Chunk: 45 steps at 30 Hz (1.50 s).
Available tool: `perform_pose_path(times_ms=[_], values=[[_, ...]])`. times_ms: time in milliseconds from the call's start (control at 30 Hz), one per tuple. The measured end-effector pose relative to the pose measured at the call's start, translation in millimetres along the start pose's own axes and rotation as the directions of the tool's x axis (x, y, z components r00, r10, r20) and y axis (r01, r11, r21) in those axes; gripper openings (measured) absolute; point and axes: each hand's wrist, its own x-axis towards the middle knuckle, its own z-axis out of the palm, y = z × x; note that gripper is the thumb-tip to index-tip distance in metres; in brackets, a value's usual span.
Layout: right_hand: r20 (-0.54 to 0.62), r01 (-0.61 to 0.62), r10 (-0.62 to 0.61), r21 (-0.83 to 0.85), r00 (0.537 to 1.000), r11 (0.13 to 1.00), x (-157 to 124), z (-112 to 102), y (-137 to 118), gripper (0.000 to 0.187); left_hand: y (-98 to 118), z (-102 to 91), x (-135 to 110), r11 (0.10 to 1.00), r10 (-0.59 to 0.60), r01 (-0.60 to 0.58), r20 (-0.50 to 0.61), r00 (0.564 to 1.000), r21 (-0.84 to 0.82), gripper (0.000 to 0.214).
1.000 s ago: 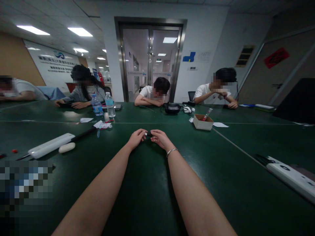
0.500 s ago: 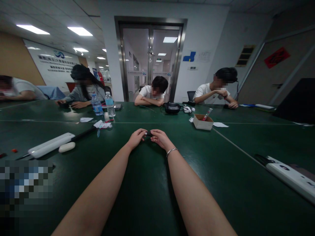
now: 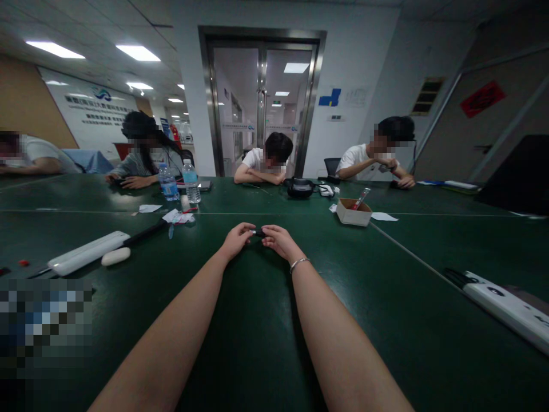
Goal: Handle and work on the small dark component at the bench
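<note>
Both my arms reach forward over the dark green table (image 3: 274,320). Between my fingertips is a small black object (image 3: 259,233) with a pale end on the left; it is too small to name surely. My left hand (image 3: 238,239) pinches the pale end with thumb and fingers. On the other side, my right hand (image 3: 282,241), with a silver bangle (image 3: 299,264) at its wrist, pinches the black end. The fingers hide part of the object, which is held just above or at the tabletop; I cannot tell which.
Left are two water bottles (image 3: 191,182), paper scraps (image 3: 176,216), a long white device (image 3: 89,253) and a pale oval item (image 3: 115,256). Right are a small open box (image 3: 354,213) and a white power strip (image 3: 506,306). A black headset (image 3: 299,187) lies ahead; several people sit opposite.
My hands stay in nearly the same place. Slightly more of the black object shows between my fingertips.
</note>
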Motion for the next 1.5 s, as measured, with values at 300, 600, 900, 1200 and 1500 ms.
perform_pose_path(times_ms=[300,600,900,1200,1500], values=[[0.022,0.01,-0.01,0.001,1.0,1.0,2,-2,2,0.008,0,-0.7,0,1.0,-0.007,0.008,0.03,1.0,-0.012,0.029],[0.023,0.013,-0.013,0.005,1.0,1.0,2,-2,3,0.008,-1,-0.1,0,1.0,-0.025,0.025,0.043,0.999,-0.011,0.03],[0.015,0.007,-0.007,-0.001,1.0,1.0,3,-2,2,0.008,-2,-2.2,0,1.0,0.001,-0.001,-0.004,1.0,0.013,0.03],[0.059,0.072,-0.067,-0.088,0.996,0.994,0,-2,5,0.03,4,-2.3,-2,0.998,0.006,-0.009,-0.049,0.999,-0.063,0.025],[0.087,0.142,-0.115,-0.453,0.99,0.88,6,10,13,0.031,-3,-0.1,1,0.998,0.043,-0.041,0.036,0.998,-0.052,0.034]])
